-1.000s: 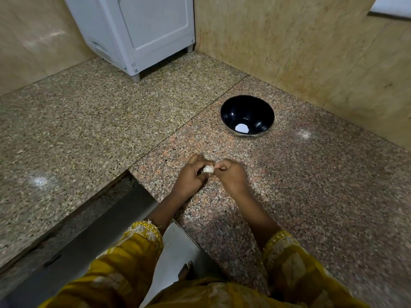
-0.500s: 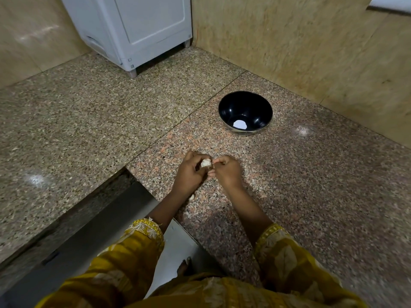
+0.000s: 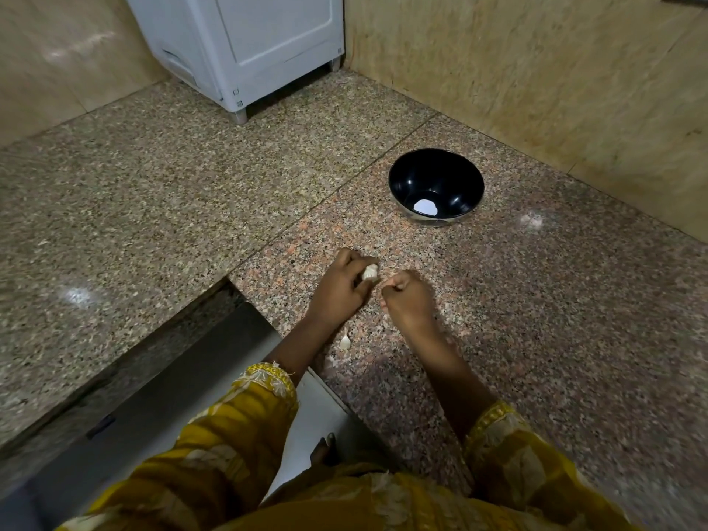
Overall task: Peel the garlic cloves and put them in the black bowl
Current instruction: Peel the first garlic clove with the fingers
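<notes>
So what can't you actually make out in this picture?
Head view, the only one:
- garlic clove: mostly covered by fingers of the left hand, so how much skin remains is hidden.
- right hand: blurred; I cannot tell whether its curled fingers pinch any peel.
- white patch in the black bowl: peeled clove or glare, unclear.
- pale scrap on the counter: too small to tell peel from clove.

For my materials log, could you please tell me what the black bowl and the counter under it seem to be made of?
Black bowl: glossy black inside with bright highlights and a silvery, mirror-like outer wall, so probably coated steel. Counter: polished speckled stone showing light glare, likely granite.
</notes>
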